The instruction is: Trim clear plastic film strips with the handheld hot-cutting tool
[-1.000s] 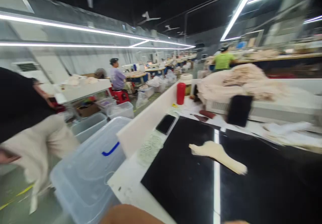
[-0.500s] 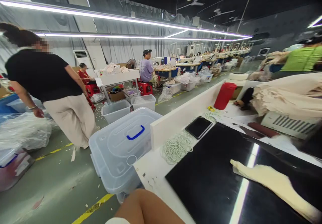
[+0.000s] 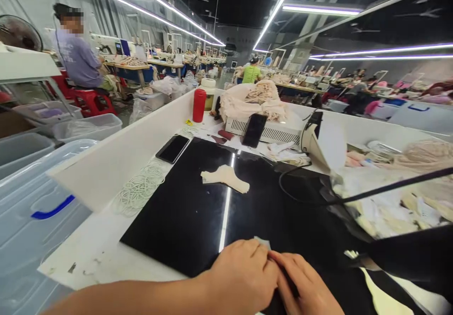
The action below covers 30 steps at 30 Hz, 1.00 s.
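Note:
My left hand (image 3: 244, 275) and my right hand (image 3: 307, 286) meet at the near edge of a black glossy mat (image 3: 198, 211). Both have their fingers curled together over a small pale piece (image 3: 262, 242) that peeks out above the left fingers. What the fingers grip is mostly hidden. A cream fabric piece (image 3: 225, 177) lies alone on the mat, farther away. A pile of white elastic loops (image 3: 138, 190) lies left of the mat.
A phone (image 3: 172, 148) lies flat by the white side wall (image 3: 116, 157); another phone (image 3: 254, 130) leans on a white box. A red bottle (image 3: 198, 105) stands behind. Cream fabric heaps (image 3: 396, 197) fill the right. Clear plastic bins (image 3: 35, 220) stand left. Other people work at distant tables.
The view has swung from the aisle on the left back over the table. Both my hands have come into view at the mat's near edge, pressed together.

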Each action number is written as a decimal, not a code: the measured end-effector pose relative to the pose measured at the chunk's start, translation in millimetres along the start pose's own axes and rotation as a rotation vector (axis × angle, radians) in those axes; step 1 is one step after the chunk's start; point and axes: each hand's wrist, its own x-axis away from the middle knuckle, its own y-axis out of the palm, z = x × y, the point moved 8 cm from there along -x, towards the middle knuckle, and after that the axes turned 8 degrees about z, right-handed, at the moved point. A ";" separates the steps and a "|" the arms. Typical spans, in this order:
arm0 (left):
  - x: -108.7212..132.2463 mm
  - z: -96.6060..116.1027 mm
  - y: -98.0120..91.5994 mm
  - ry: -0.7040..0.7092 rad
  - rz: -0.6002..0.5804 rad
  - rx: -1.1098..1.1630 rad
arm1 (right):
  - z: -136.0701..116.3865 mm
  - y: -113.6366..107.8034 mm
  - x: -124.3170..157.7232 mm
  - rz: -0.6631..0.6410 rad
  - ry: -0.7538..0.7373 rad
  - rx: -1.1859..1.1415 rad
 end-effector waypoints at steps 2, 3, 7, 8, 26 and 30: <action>0.7 0.1 -1.3 0.007 0.000 -0.014 | -7.7 -0.2 -4.8 0.021 0.007 0.002; 0.4 0.1 -1.7 0.013 -0.002 -0.023 | -10.5 -1.0 -5.9 0.035 0.011 0.003; -0.5 -0.2 -2.9 0.047 -0.025 -0.039 | -16.0 -4.9 -5.6 0.067 0.015 0.022; -0.7 -0.5 -3.8 0.052 -0.026 -0.040 | -16.5 -5.6 -5.4 0.071 0.017 0.030; 4.1 -1.4 2.2 0.089 -0.095 -0.063 | -16.9 -0.8 -4.7 0.066 0.042 0.065; 5.4 -2.4 1.1 0.071 -0.065 -0.067 | -21.1 -5.9 -8.1 0.120 0.024 0.067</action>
